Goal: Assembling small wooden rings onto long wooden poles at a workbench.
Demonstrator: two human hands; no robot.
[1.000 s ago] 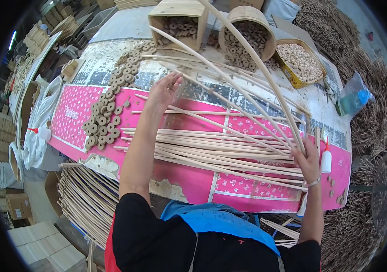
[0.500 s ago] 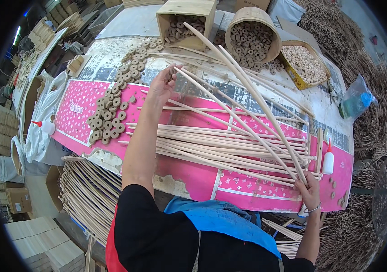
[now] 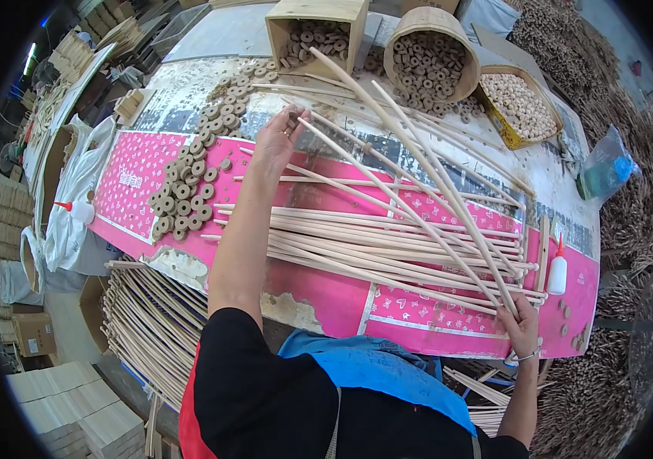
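Fingers of right hand [image 3: 524, 327] gripping raised wooden rods [image 3: 418, 164], left hand [image 3: 279, 141] pinching a ring (small), pink-covered table [image 3: 135, 180]

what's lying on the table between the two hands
In the head view, long wooden sticks lie on the pink table cover between the left hand and right hand.

I see my left hand [image 3: 277, 141] and right hand [image 3: 522, 329] on bare forearms. My top is black with short sleeves and a red strip along its left side. A blue apron covers my chest. A thin bracelet circles my right wrist.
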